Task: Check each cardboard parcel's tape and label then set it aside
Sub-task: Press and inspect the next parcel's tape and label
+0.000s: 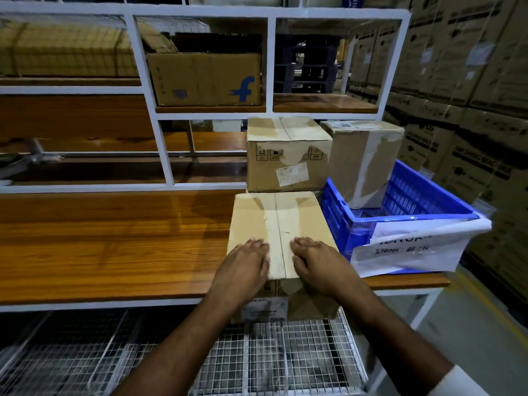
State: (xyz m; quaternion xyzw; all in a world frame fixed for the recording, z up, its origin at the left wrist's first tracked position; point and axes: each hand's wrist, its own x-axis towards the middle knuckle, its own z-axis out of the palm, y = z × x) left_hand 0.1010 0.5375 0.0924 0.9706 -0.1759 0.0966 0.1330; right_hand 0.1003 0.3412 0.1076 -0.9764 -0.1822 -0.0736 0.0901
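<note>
A person's left hand point(245, 260) and right hand point(315, 262) lie flat, fingers straight, on the top of a cardboard parcel point(281, 224) at the front edge of a wooden bench point(114, 238). The hands press either side of a tape strip point(275, 221) running down the parcel's centre seam. Just beyond the fingertips stands a second parcel point(288, 154) bearing a white label point(293, 174). To the right of the right hand sits a blue crate point(400, 207) holding a third, upright parcel point(364, 161); a handwritten paper sign point(411, 248) hangs on the crate's front.
</note>
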